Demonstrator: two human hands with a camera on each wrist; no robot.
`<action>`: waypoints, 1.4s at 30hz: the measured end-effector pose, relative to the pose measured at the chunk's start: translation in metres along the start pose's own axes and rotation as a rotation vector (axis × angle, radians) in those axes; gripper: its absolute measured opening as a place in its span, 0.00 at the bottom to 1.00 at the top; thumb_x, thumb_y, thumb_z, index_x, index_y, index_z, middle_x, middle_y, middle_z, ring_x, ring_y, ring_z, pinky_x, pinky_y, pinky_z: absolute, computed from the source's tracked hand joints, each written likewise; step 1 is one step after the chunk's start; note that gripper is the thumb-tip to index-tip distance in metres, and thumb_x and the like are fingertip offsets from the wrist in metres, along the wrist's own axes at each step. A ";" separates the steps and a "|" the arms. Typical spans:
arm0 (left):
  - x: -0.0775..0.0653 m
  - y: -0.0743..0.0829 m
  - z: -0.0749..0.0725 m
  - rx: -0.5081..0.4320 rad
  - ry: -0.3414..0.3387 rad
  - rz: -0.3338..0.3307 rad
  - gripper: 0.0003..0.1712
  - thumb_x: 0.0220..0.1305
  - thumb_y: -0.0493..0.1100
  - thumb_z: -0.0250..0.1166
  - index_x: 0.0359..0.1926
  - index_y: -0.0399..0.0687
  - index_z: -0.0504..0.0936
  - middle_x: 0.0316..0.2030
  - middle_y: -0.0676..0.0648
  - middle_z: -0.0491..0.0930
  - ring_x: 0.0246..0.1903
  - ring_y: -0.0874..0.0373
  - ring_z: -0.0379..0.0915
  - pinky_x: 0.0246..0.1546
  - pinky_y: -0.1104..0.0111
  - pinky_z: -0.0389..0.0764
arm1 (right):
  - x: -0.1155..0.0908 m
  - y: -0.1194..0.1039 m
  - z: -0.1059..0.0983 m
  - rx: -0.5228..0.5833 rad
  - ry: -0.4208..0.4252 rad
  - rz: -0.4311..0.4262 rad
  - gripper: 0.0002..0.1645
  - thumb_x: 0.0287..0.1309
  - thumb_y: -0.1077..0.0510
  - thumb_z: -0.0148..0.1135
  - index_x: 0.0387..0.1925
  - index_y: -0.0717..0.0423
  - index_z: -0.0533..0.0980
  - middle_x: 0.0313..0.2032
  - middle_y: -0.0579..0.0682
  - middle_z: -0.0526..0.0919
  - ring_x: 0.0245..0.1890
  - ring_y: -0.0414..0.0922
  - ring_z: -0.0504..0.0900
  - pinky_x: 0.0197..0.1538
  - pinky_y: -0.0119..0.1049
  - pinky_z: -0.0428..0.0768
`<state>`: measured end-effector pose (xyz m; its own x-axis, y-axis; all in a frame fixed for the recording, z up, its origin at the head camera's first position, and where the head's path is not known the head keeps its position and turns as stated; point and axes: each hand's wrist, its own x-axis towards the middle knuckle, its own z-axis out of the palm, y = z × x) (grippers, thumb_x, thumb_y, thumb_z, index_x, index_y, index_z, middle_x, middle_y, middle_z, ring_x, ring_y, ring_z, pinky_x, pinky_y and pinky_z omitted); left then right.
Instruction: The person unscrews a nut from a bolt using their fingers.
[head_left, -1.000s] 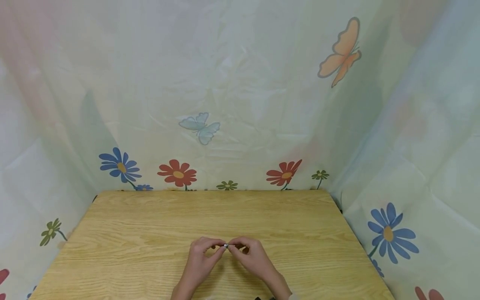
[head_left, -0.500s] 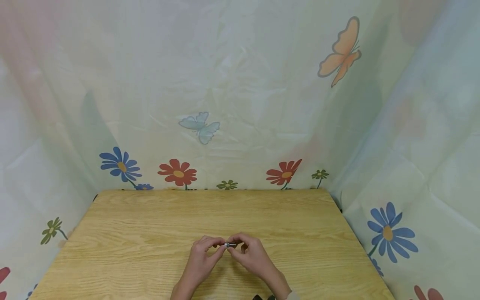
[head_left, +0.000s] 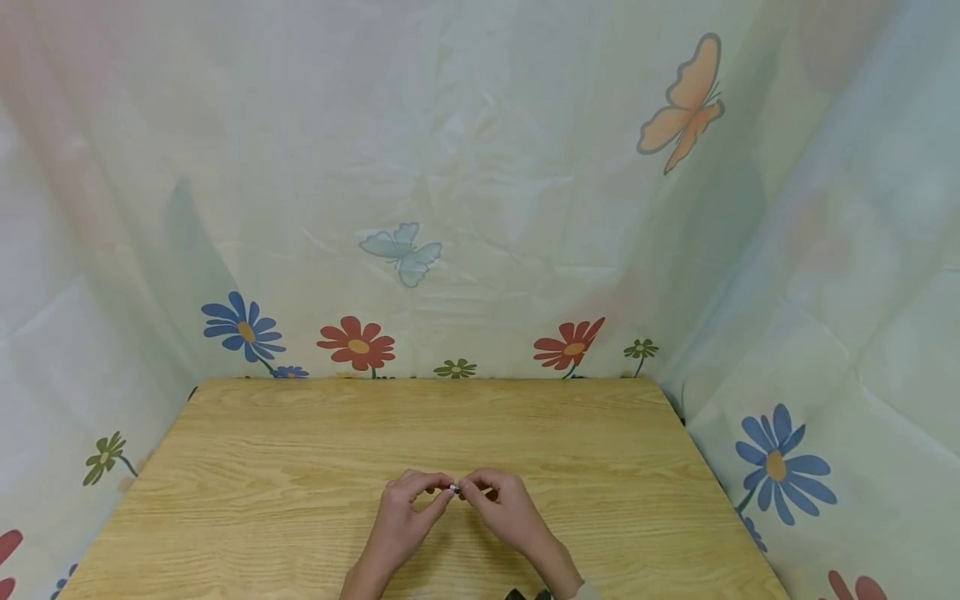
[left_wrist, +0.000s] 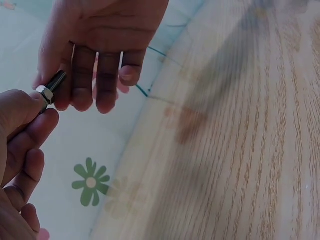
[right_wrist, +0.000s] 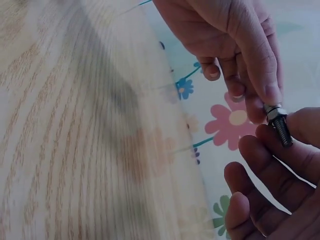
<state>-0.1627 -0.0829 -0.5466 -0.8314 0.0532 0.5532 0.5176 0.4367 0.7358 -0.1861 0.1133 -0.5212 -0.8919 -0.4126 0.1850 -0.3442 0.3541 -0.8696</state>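
A small metal bolt [right_wrist: 283, 132] with a hexagonal nut [left_wrist: 45, 93] on it is held between both hands above the table. My left hand [head_left: 401, 521] pinches it at the nut end with thumb and index finger; those fingers hide whatever lies behind the nut. On the other side, my right hand [head_left: 510, 517] has its thumb and index finger around the threaded shank, close to the nut. In the right wrist view the shank lies between that thumb and finger, with its threads showing. From the head view only a tiny glint of metal shows between the fingertips.
Beneath the hands is a wood-grain table [head_left: 300, 442]. A pale curtain [head_left: 495, 208] printed with flowers and butterflies surrounds its back and sides. A dark object [head_left: 516, 595] pokes in at the bottom edge by the right wrist.
Half a second ago the right fingers were spread apart, showing the shank in the head view; now they have come together around it again. The left hand has kept its pinch, almost still.
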 end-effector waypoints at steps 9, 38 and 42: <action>-0.001 0.000 -0.002 0.014 0.013 -0.020 0.13 0.58 0.36 0.77 0.40 0.59 0.90 0.38 0.67 0.87 0.37 0.56 0.81 0.44 0.66 0.74 | 0.001 -0.001 0.002 0.033 0.039 -0.018 0.14 0.69 0.51 0.67 0.51 0.50 0.82 0.45 0.45 0.87 0.45 0.40 0.83 0.42 0.31 0.81; -0.005 -0.005 0.000 0.016 0.048 0.024 0.10 0.58 0.36 0.77 0.39 0.55 0.91 0.37 0.64 0.88 0.36 0.57 0.81 0.43 0.67 0.75 | 0.001 0.002 0.002 -0.059 -0.004 -0.011 0.16 0.74 0.48 0.60 0.38 0.52 0.87 0.39 0.48 0.89 0.36 0.34 0.79 0.35 0.29 0.79; -0.005 -0.006 0.000 0.021 0.045 0.023 0.09 0.59 0.37 0.76 0.40 0.54 0.91 0.37 0.63 0.88 0.37 0.58 0.81 0.43 0.68 0.75 | 0.002 0.001 0.003 -0.054 0.000 -0.021 0.11 0.72 0.47 0.63 0.39 0.46 0.86 0.39 0.44 0.88 0.39 0.34 0.80 0.38 0.30 0.79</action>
<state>-0.1615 -0.0856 -0.5534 -0.8089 0.0231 0.5876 0.5319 0.4547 0.7143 -0.1876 0.1106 -0.5229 -0.8845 -0.4201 0.2029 -0.3778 0.3901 -0.8397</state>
